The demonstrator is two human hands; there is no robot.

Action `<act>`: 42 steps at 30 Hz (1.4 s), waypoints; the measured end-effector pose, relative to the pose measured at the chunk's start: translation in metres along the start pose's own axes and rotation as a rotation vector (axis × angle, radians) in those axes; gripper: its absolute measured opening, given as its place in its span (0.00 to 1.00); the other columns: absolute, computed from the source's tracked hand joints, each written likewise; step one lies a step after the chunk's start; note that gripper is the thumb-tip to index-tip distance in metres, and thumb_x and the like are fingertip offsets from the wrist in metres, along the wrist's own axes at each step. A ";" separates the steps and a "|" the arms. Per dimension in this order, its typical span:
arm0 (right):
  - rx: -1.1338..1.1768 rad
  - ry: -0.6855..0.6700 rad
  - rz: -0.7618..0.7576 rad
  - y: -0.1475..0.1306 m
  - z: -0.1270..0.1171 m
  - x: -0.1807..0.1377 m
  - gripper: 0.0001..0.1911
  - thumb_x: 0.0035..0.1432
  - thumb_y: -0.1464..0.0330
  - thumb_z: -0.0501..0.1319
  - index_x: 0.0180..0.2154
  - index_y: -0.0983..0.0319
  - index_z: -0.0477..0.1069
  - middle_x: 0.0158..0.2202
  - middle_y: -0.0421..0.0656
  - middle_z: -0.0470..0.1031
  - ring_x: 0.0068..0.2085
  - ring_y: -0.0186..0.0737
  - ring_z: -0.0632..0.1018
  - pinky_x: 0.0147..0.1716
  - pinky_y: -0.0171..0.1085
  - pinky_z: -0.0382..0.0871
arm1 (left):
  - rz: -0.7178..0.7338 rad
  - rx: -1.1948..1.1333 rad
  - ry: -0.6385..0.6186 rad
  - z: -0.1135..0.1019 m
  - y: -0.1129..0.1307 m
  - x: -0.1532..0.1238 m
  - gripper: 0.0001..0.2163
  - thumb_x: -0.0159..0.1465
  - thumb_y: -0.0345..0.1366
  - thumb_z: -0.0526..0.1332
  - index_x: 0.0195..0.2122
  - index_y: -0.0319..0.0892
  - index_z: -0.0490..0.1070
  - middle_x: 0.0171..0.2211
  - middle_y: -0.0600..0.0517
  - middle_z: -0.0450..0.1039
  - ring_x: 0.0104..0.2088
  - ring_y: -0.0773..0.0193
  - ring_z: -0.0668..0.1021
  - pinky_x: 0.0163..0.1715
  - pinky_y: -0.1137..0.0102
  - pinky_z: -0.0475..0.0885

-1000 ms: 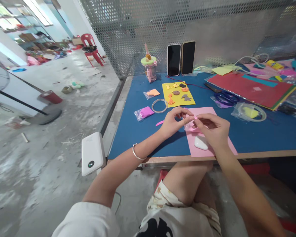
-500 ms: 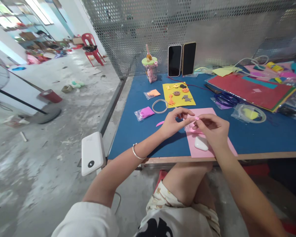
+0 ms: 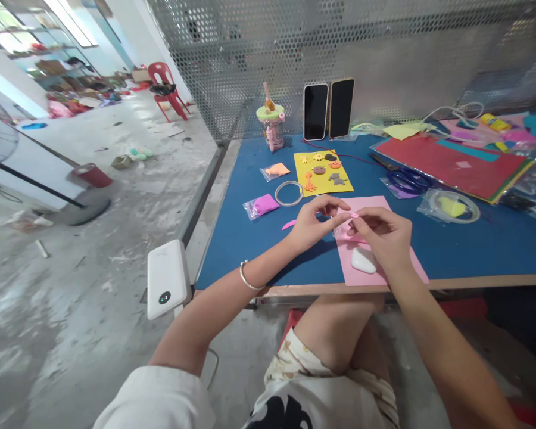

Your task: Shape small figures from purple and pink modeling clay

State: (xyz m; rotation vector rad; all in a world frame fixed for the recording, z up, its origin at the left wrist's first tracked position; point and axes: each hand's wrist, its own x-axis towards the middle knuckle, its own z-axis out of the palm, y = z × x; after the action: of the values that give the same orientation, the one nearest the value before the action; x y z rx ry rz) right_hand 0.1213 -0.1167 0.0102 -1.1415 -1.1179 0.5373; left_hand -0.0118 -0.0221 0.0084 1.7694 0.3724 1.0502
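Observation:
A small pink piece of modelling clay (image 3: pixel 354 214) is pinched between the fingertips of both hands, above a pink sheet of paper (image 3: pixel 402 262). My left hand (image 3: pixel 317 221) is closed on its left side, thumb and forefinger together. From the right, my right hand (image 3: pixel 386 233) grips it with thumb and forefinger. Below the fingers lies a bag of pink clay (image 3: pixel 356 236), partly hidden. A smooth white rounded object (image 3: pixel 363 260) rests on the pink sheet beside my right wrist. A curved pink plastic tool (image 3: pixel 289 224) lies left of my left hand.
Small animal figures lie on a yellow sheet (image 3: pixel 315 186). Bagged clay (image 3: pixel 265 205) and a ring (image 3: pixel 289 193) are to the left. Two phones (image 3: pixel 315 111) and a cup (image 3: pixel 273 128) stand behind. Blue-handled scissors (image 3: pixel 406 180) and a red folder (image 3: pixel 455 164) lie right.
Both hands keep hold of the pink clay piece, with only a very slight shift of the fingers. The view has moved a little.

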 end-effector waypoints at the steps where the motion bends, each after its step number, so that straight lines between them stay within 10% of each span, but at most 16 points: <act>1: 0.003 -0.006 0.001 0.000 0.000 0.000 0.05 0.51 0.66 0.67 0.31 0.59 0.76 0.26 0.40 0.77 0.23 0.36 0.79 0.22 0.34 0.77 | -0.002 -0.004 0.001 0.000 0.000 0.000 0.13 0.57 0.44 0.66 0.36 0.40 0.74 0.34 0.50 0.75 0.31 0.70 0.70 0.33 0.72 0.65; 30: -0.383 0.218 -0.249 0.002 0.002 -0.002 0.04 0.53 0.67 0.65 0.33 0.59 0.77 0.30 0.41 0.79 0.28 0.37 0.79 0.30 0.38 0.75 | 0.264 0.138 0.056 0.003 0.005 -0.004 0.09 0.60 0.34 0.65 0.41 0.45 0.79 0.34 0.51 0.68 0.35 0.70 0.71 0.35 0.72 0.70; 42: -0.399 0.254 -0.271 0.001 0.001 -0.002 0.04 0.53 0.66 0.65 0.32 0.59 0.76 0.29 0.41 0.78 0.27 0.36 0.78 0.29 0.37 0.75 | 0.154 0.065 0.038 0.004 0.004 -0.005 0.09 0.60 0.36 0.65 0.41 0.46 0.79 0.34 0.51 0.68 0.34 0.70 0.71 0.34 0.73 0.69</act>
State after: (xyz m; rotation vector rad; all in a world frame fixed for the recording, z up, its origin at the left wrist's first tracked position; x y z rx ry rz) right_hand 0.1197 -0.1174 0.0085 -1.3289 -1.1610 -0.0477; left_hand -0.0122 -0.0301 0.0090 1.8613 0.3007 1.1936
